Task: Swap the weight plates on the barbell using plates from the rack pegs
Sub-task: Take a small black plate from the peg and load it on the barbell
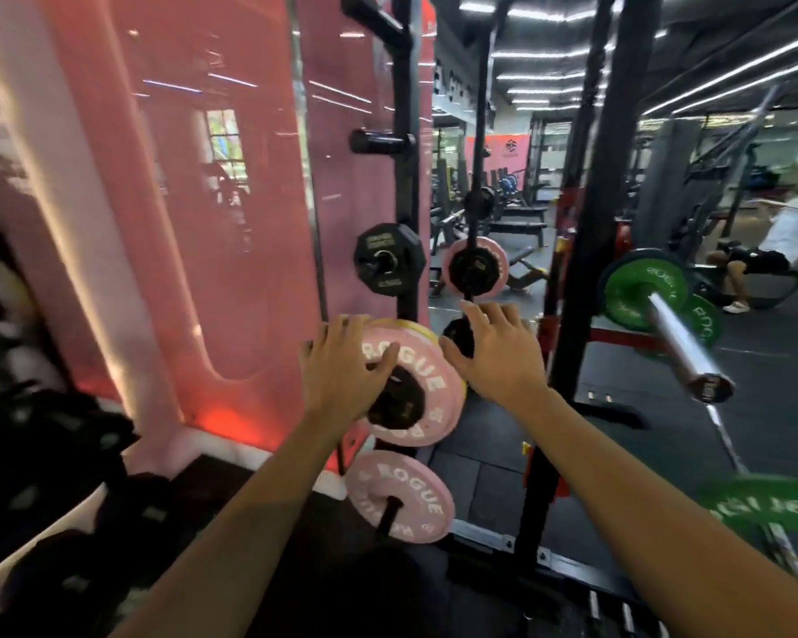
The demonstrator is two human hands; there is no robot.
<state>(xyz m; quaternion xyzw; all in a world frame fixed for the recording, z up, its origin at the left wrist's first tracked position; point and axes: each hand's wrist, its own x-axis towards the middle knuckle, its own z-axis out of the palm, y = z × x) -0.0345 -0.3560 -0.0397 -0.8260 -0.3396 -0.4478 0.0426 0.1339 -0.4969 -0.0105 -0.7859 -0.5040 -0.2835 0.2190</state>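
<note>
A pink ROGUE plate (427, 384) with a yellow plate behind it hangs on a rack peg at centre. My left hand (342, 375) grips its left rim, fingers curled over the face near the black hub. My right hand (498, 352) is at the plate's right edge with fingers spread and the thumb near the rim. The barbell sleeve (682, 343) points toward me at the right and carries a green plate (632, 292). A second pink plate (399, 497) hangs on the peg below. A small black plate (388, 260) hangs on the peg above.
The black rack upright (590, 223) stands between the pegs and the barbell. An empty peg (378, 142) sticks out higher up. Another green plate (775, 504) lies at lower right. A pink wall with a mirror is on the left. A person (784, 241) sits on a bench at far right.
</note>
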